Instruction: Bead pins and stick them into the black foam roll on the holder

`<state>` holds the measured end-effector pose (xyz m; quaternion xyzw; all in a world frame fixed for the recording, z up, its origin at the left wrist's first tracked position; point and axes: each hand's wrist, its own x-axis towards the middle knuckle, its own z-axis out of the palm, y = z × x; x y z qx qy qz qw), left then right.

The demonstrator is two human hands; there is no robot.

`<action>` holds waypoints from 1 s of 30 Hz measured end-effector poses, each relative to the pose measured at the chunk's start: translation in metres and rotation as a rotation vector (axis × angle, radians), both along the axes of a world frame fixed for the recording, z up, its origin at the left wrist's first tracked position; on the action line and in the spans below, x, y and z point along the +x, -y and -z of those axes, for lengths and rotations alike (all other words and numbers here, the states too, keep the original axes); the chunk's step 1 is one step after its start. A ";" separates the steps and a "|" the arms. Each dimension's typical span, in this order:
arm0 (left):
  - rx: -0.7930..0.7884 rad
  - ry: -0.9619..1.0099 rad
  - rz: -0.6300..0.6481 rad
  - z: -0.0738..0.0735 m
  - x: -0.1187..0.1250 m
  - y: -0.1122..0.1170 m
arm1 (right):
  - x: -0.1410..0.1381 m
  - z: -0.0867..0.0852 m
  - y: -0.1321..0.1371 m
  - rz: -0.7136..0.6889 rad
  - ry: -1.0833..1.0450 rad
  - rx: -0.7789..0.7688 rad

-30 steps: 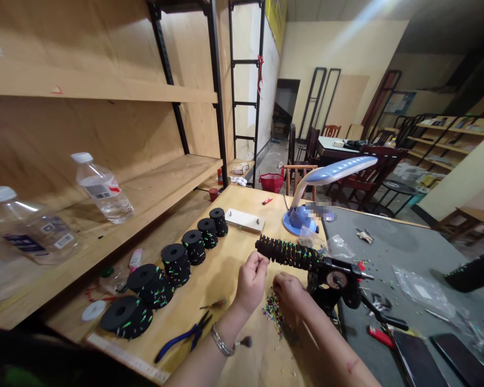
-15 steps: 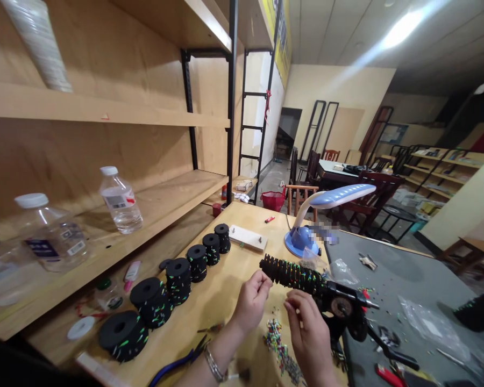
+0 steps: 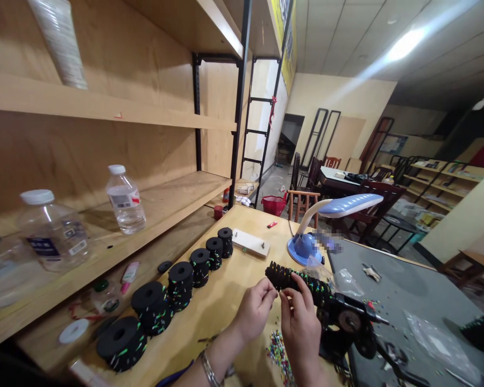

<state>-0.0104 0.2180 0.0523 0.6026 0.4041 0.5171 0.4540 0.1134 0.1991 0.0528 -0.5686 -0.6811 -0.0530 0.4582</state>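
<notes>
A black foam roll (image 3: 296, 282) studded with green and orange pins sticks out leftward from a black clamp tool (image 3: 347, 325) on the wooden bench (image 3: 221, 306). My left hand (image 3: 256, 309) is pinched just under the roll's free end. My right hand (image 3: 300, 322) is raised beside it, thumb and forefinger pinched together against the roll's underside on something too small to name. A pile of small coloured beads (image 3: 278, 352) lies below both hands.
A row of black foam discs (image 3: 177, 287) runs along the bench's left side. Water bottles (image 3: 125, 199) stand on the shelf at left. A blue desk lamp (image 3: 318, 226) and a wooden block (image 3: 250, 243) sit behind the roll. Grey table (image 3: 403, 290) lies at right.
My right hand rose from the bead pile up to the roll's underside. My left hand stayed pinched near the roll's end. The view tilted upward.
</notes>
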 end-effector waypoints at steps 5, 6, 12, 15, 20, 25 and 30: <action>0.010 -0.027 0.011 -0.004 -0.003 0.000 | -0.006 -0.001 0.000 0.041 0.010 0.026; 0.011 -0.033 0.017 -0.006 -0.003 0.001 | -0.007 -0.001 0.000 0.050 0.013 0.030; 0.021 -0.039 0.019 -0.008 -0.005 0.001 | -0.009 -0.001 0.001 0.082 0.024 0.032; 0.024 -0.032 0.016 -0.007 -0.005 0.000 | -0.009 0.001 0.000 0.088 0.029 0.040; 0.021 -0.039 0.016 -0.007 -0.005 0.000 | -0.009 0.001 0.000 0.105 0.039 0.046; 0.034 -0.037 0.020 -0.007 -0.006 0.000 | -0.010 0.000 0.000 0.121 0.060 0.060; 0.028 -0.033 0.031 -0.004 -0.006 -0.001 | -0.010 0.002 -0.001 0.128 0.064 0.071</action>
